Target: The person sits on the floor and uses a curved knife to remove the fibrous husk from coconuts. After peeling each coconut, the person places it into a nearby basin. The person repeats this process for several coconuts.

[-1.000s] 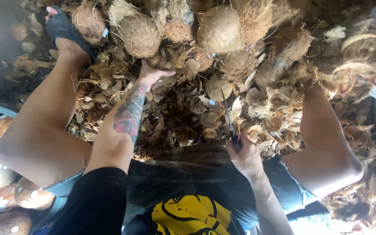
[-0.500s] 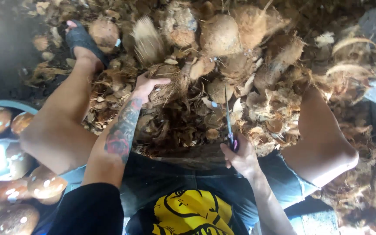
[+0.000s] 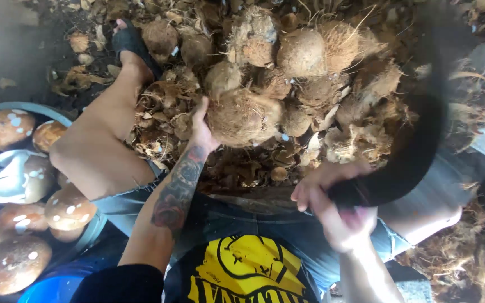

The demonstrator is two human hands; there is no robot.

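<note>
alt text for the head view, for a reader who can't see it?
Seen from above, a seated person's left hand grips a husked coconut on a pile of husks, while the right hand swings a dark curved blade, motion-blurred. A tub of peeled coconuts sits beside the knee.

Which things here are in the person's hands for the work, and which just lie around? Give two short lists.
In hand:
left hand on a husked coconut
right hand gripping a dark curved blade, blurred

Lying about:
heap of coconuts and husk scraps
basin of peeled coconuts
sandal on the foot
</note>
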